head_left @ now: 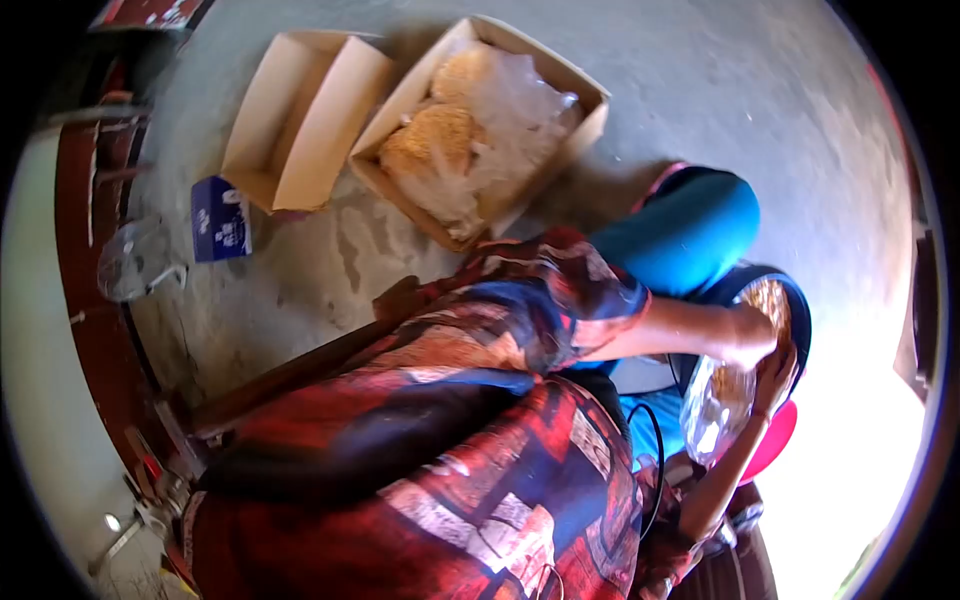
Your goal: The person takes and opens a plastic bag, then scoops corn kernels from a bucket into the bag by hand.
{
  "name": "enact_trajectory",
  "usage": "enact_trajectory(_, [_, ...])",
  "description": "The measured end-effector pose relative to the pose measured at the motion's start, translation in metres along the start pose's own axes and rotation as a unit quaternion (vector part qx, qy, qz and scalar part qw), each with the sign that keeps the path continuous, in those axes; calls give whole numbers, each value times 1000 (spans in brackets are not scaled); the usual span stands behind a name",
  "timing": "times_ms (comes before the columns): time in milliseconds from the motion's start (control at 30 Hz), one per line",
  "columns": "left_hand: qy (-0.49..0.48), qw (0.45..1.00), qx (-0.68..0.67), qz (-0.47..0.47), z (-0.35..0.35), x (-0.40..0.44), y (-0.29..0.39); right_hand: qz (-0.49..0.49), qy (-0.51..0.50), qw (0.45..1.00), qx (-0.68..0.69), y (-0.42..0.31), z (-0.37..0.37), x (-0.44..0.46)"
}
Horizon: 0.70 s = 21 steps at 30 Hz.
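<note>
A dark round basin (800,300) at the right holds golden-brown loose food (766,298). Over the food, my left hand (750,337) reaches into the basin; its fingers are lost in glare and blur. Just below it, my right hand (774,380) is closed round the upper part of a clear plastic bag (715,415). Some of the same golden-brown food shows inside the bag, near its mouth. The two hands are close together, and the bag hangs along the basin's near side.
An open cardboard box (595,125) holds plastic bags of golden-brown food (428,138). Beside it stand another open cardboard box (330,125) and a small blue box (221,220). Teal-clothed legs (690,230) lie beside the basin. A pink round object (775,440) shows beneath the right forearm.
</note>
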<state>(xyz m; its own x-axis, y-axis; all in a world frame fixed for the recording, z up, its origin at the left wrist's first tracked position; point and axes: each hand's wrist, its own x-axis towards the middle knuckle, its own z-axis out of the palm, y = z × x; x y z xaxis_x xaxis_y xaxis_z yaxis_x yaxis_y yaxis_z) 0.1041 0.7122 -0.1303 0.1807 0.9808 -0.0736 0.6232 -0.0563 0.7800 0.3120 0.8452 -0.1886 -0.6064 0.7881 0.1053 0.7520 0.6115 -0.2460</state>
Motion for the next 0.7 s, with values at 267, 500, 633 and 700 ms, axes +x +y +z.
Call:
enact_trajectory(267, [-59,997,-41,-19,-10,1,8,-38,-19,999,-2,26,19,-16])
enact_trajectory(500, [-16,1000,-23,9,-4,-2,7,-38,-31,997,63,-2,0,-33])
enact_trajectory(633, [19,999,-23,23,-5,-6,6,73,-1,971,227,23,8,-29])
enact_trajectory(700, [63,991,-95,65,13,5,-9,105,12,956,275,21,4,-23])
